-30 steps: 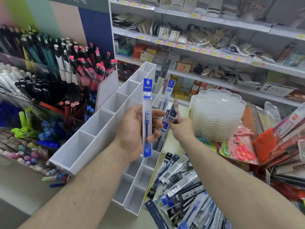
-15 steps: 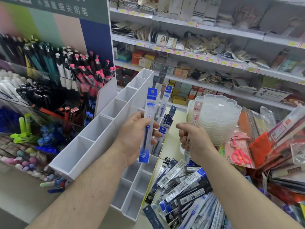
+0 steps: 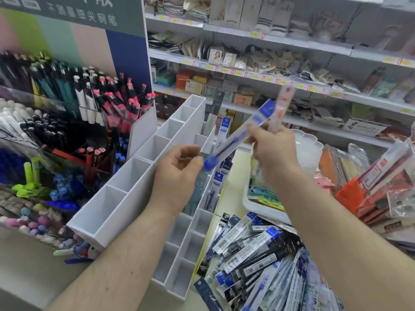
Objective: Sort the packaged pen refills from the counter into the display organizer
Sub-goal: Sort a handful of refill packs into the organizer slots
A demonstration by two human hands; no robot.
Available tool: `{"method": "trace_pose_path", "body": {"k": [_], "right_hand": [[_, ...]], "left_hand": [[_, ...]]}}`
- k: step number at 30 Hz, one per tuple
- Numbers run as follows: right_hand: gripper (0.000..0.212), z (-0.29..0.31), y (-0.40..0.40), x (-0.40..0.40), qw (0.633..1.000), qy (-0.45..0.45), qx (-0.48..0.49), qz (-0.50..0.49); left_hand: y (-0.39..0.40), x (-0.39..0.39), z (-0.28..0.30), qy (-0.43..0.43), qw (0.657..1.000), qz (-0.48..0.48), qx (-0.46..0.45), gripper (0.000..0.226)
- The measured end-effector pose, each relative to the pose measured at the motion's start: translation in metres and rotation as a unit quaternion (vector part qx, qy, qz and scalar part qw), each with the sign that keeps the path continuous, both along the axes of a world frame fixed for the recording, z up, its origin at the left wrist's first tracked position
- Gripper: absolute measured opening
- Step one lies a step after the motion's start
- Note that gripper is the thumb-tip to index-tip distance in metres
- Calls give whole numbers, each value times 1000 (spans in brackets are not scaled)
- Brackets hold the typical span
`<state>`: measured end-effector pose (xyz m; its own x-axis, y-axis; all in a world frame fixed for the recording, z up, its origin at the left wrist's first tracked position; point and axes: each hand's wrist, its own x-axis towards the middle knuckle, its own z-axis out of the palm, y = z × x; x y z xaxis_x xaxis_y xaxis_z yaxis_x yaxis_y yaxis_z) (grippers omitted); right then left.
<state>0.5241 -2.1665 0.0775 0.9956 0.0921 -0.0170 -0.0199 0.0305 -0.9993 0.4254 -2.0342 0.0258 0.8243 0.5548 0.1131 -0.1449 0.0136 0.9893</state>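
Stationery shop counter [image 3: 233, 176], shelves [image 3: 269, 41] of packaged goods behind, pen racks [image 3: 67, 113] at left. White display organizer [image 3: 143, 176] with stepped open compartments at centre, a few packaged refills [image 3: 224, 131] upright in its far compartments. Right hand [image 3: 272, 149] raised above organizer, pinching blue-labelled pen refill packet [image 3: 238, 135] tilted, lower end near left fingers, plus pink-labelled packet [image 3: 283, 104] upright behind. Left hand [image 3: 179, 173] loosely curled, grasping nothing, just beside blue packet's lower end. Heap of packaged refills [image 3: 258, 254] on counter at lower right, beside organizer.
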Motion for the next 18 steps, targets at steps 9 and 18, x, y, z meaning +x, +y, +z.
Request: {"method": "trace_pose_path", "body": {"k": [9,18], "right_hand": [[23,-52,44,79,979,-6,-202,-5],[28,-72,49,88,953,14,-302,34]], "left_hand": [[3,4,-8,-3,1000,7,2,8],[4,3,-6,6,1000,1,5,19]]}}
